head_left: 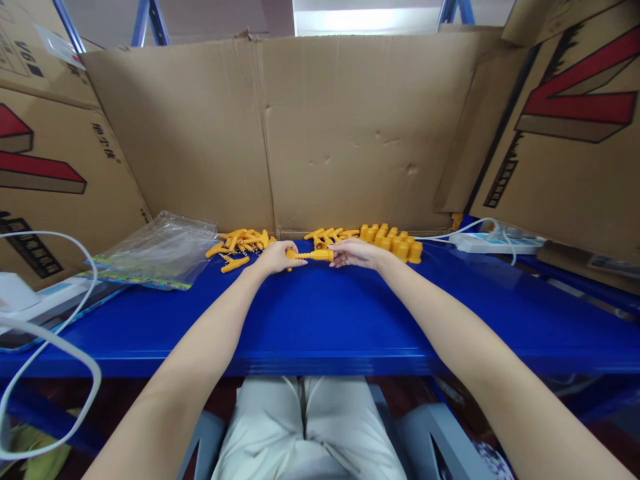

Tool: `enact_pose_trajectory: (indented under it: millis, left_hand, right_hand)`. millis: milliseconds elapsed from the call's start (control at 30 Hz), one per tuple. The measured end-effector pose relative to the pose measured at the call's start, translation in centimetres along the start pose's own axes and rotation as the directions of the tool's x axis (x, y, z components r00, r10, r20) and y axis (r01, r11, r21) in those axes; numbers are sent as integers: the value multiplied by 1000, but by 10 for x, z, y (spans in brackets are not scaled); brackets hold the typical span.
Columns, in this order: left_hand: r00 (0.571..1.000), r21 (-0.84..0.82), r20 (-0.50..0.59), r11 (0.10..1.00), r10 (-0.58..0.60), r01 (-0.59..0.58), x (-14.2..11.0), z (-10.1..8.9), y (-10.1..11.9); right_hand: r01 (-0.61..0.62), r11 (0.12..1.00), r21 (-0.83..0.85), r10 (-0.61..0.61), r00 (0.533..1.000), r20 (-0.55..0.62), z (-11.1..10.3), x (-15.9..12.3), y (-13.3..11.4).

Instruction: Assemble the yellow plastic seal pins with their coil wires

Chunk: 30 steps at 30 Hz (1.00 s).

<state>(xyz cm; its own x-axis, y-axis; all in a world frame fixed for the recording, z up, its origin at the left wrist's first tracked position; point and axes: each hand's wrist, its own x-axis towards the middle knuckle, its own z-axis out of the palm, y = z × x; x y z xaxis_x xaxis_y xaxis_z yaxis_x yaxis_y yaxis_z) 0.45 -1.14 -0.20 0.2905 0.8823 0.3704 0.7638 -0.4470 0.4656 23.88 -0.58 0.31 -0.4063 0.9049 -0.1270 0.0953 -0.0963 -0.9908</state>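
Both of my hands meet at the far middle of the blue table (320,320) and hold one small yellow plastic part (313,255) between them. My left hand (277,257) pinches its left end, fingers closed. My right hand (353,253) grips its right, thicker end. To the left lies a pile of thin yellow pieces (240,243) with small metal chains. Behind the hands are a few more yellow pieces (330,235), and to the right stands a cluster of yellow caps (395,241).
Cardboard walls (350,127) enclose the table at the back and both sides. A clear plastic bag (160,250) lies at the left. A white power strip (487,241) with cables sits at the right; a white cable (75,347) loops at the near left.
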Motion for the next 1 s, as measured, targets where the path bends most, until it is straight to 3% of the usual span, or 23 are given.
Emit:
enact_pose_trajectory:
  millis: [633, 900, 1000]
  left_hand:
    - [1000, 173, 17, 985, -3, 0, 2, 0, -3]
    - [999, 257, -35, 966, -26, 34, 2, 1, -4]
    - [999, 226, -43, 974, 32, -21, 0, 1, -4]
  right_hand:
    - [-146, 988, 57, 150, 986, -73, 7, 0, -4]
    - [-133, 989, 60, 137, 987, -79, 8, -2, -10]
    - [-84, 994, 69, 90, 992, -94, 11, -4, -13]
